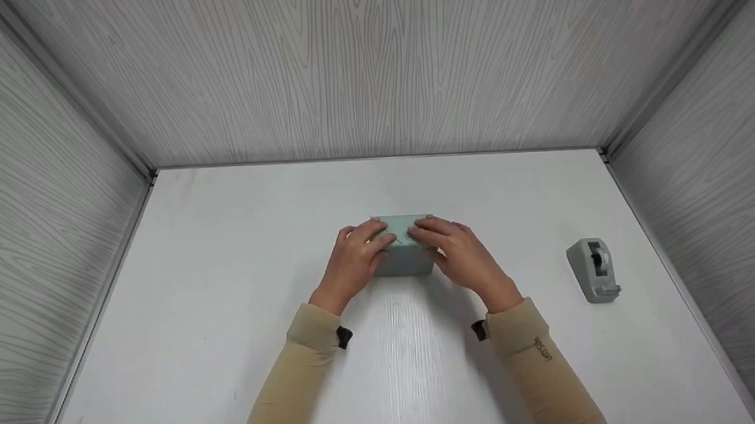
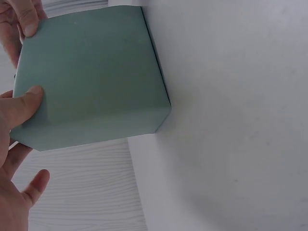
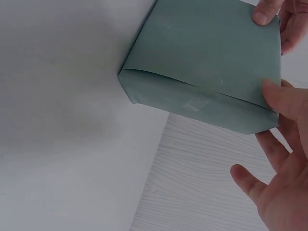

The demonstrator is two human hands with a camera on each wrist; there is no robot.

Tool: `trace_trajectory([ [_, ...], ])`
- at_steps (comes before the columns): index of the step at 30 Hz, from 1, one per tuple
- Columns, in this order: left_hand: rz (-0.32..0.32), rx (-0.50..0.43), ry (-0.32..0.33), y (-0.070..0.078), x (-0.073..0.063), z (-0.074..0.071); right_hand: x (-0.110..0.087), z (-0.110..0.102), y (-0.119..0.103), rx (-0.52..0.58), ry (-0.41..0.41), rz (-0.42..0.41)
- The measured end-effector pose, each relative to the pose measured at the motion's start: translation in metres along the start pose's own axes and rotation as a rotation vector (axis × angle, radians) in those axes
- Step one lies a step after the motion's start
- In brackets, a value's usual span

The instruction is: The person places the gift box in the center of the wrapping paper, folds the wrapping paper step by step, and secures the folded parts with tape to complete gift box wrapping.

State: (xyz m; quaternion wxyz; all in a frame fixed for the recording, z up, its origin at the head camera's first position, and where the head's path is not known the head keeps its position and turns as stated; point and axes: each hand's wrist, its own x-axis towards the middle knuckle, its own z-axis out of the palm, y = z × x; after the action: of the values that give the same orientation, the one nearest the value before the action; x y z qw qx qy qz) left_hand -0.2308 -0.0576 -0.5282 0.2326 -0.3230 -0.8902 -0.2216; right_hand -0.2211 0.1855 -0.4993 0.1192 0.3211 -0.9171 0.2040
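Note:
A box wrapped in pale green paper (image 1: 404, 263) stands on the white table. My left hand (image 1: 352, 259) grips its top left part, thumb on the front face and fingers over the top. On the other side my right hand (image 1: 461, 254) holds the top right part in the same way. Smooth paper covers the front face in the left wrist view, with a thumb (image 2: 29, 103) pressed near its edge. The right wrist view shows a folded flap (image 3: 192, 98) along one side, with a shiny patch like clear tape (image 3: 195, 105). The box's underside is hidden.
A grey tape dispenser (image 1: 593, 271) with a roll in it stands on the right part of the table (image 1: 229, 308). Wood-grain panels (image 1: 371, 72) rise along the back and both sides. A black wrist-worn piece (image 1: 345, 336) sticks out at each sleeve cuff.

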Motion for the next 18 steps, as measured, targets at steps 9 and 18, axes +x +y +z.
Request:
trace_trajectory([
  [9,-0.037,-0.015,-0.022,0.002,0.001,-0.002,-0.032,-0.018,0.013,0.089,0.059,0.219],
  [18,-0.018,-0.002,-0.012,0.002,0.001,-0.002,-0.082,-0.039,0.054,0.037,0.087,0.422],
])
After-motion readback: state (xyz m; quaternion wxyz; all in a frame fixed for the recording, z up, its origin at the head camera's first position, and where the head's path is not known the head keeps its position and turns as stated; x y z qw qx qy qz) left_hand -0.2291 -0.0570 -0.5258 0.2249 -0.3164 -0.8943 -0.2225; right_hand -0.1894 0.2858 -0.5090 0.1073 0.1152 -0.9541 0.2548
